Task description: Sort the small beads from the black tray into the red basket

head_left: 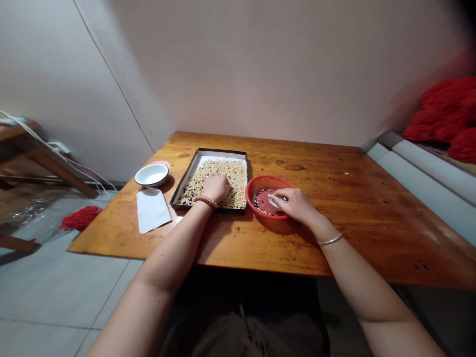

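Note:
A shallow black-edged tray [247,198] holds a spread of mostly cream-coloured beads [234,171], mixed with dark ones and a few orange ones. Over the beads is my left hand [216,188], its fingers curled downward and closed; whatever they hold is hidden. To the right of the tray stands a round red plastic basket [250,182] with some light and dark beads on its bottom. My right hand [296,204] reaches over the basket's right rim, pinching a small white piece [275,201] inside it. I cannot make out exactly what that piece is.
Left of the tray are a white enamel bowl [151,174] with a dark rim and a white sheet [153,210] on the wooden table [297,248]. A wall borders the far edge. Red bundles [446,111] lie at the right, another red bundle [80,218] on the floor.

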### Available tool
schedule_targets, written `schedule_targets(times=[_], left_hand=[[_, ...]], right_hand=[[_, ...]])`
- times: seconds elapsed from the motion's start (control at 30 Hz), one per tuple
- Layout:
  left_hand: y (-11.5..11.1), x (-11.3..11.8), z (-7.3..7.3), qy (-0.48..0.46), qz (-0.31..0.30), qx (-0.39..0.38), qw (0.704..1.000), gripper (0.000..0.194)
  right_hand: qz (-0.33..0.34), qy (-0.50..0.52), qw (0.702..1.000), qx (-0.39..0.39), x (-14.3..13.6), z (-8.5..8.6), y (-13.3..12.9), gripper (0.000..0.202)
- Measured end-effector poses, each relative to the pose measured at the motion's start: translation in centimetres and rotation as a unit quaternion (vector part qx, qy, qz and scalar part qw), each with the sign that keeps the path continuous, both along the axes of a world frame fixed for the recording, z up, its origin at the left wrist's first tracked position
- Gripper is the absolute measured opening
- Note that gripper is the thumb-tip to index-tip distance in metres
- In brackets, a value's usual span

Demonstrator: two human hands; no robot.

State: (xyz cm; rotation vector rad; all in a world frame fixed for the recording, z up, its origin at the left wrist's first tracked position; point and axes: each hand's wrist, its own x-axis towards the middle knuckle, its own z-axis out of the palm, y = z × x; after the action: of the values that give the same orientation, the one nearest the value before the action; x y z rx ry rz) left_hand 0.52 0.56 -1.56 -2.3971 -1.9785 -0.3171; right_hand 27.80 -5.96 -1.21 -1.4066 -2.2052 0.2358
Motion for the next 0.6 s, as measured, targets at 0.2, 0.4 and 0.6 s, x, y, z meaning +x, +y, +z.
schedule_targets(times=[0.2, 0.4, 0.6], left_hand=[[-0.3, 0.2, 0.3, 0.000, -0.002, -0.018, 1.000, 0.021], [-0.5, 0.3, 0.3, -0.019, -0.007, 0.034, 0.999, 0.022], [-1.2, 1.3, 0.9, -0.112, -0.050, 0.143, 0.982, 0.017]], right_hand=[[-0.021, 0.017, 1.000, 0.002, 0.0, -0.1, 0.0, 0.022], [-0.051, 0.055, 0.997, 0.032, 0.2, -0.1, 0.3, 0.020], [-0.032, 0.124, 0.991, 0.026, 0.2, -0.2, 0.6, 0.023]])
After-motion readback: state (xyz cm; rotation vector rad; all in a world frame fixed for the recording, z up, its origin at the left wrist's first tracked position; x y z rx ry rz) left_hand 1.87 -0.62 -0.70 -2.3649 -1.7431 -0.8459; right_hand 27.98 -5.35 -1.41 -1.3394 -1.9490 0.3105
